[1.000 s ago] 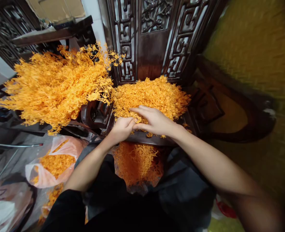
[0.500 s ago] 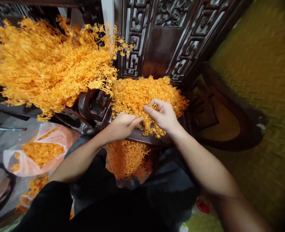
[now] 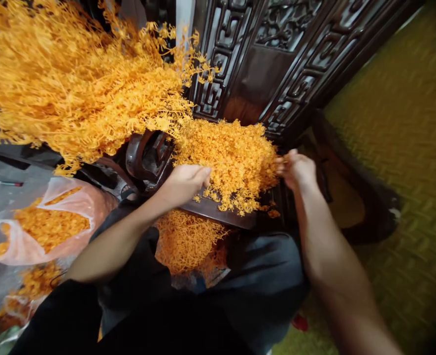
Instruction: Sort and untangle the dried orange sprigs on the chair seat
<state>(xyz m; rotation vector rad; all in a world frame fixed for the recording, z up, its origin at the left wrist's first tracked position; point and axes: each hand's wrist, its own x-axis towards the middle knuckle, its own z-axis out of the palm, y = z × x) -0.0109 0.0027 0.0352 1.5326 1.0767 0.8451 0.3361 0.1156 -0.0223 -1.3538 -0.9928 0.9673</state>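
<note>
A heap of small orange plastic-looking flower pieces (image 3: 236, 158) lies on a dark wooden chair seat (image 3: 221, 215) in front of me. My left hand (image 3: 191, 182) is closed in a pinch at the heap's left front edge; what sits between its fingertips is hidden. At the heap's right edge is my right hand (image 3: 299, 170), its fingers pointing left toward the pieces. Motion smears those fingertips, so their grip is unclear. A large bushy pile of orange branching sprigs (image 3: 92, 93) rises to the left, beside the chair's curved armrest (image 3: 138, 155).
Between my knees, below the seat, is a mass of orange stems (image 3: 190, 241). An open pinkish plastic bag (image 3: 103, 199) of orange pieces stands on the floor at left. The carved chair back (image 3: 254, 81) rises behind the heap. A yellow-green textured surface (image 3: 406, 148) fills the right.
My right hand has moved right, away from my left hand, to the heap's right edge. My left hand stays pinched near the front left. The camera view has shifted slightly.
</note>
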